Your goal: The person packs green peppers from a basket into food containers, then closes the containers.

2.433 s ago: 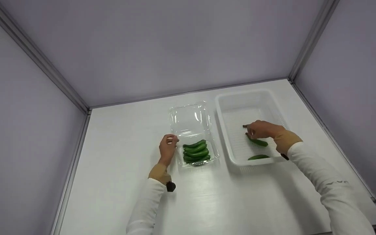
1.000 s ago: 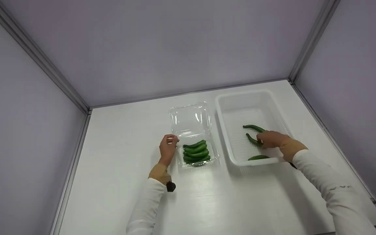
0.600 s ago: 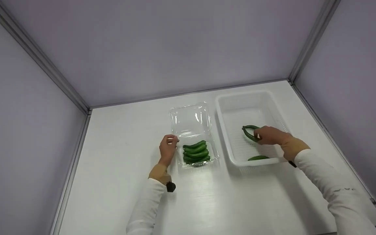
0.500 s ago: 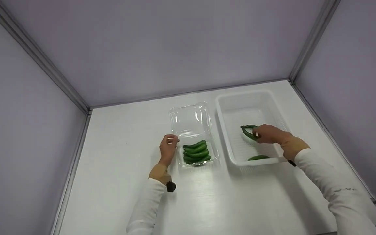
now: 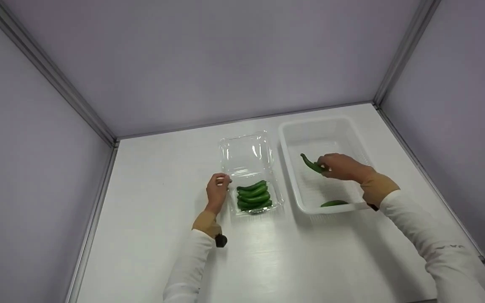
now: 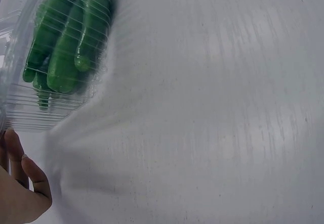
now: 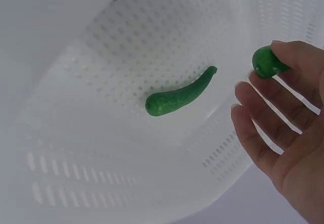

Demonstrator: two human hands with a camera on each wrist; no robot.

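white table point(image 5: 154, 235) | right hand point(image 5: 340, 166) fingers pinch cucumber point(image 5: 311, 164) over basket point(image 5: 289, 160), long axis diagonal, tip up-left | left hand point(image 5: 217, 191) fingers curled on clear box point(image 5: 249, 168) rim

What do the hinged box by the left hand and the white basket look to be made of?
The hinged box looks like thin, clear, glossy plastic: the cucumbers show through its ribbed wall and its open lid catches glare. The white basket looks like matte, opaque moulded plastic, with rows of small holes in its floor and slots in its walls. The exact plastic in either cannot be told.
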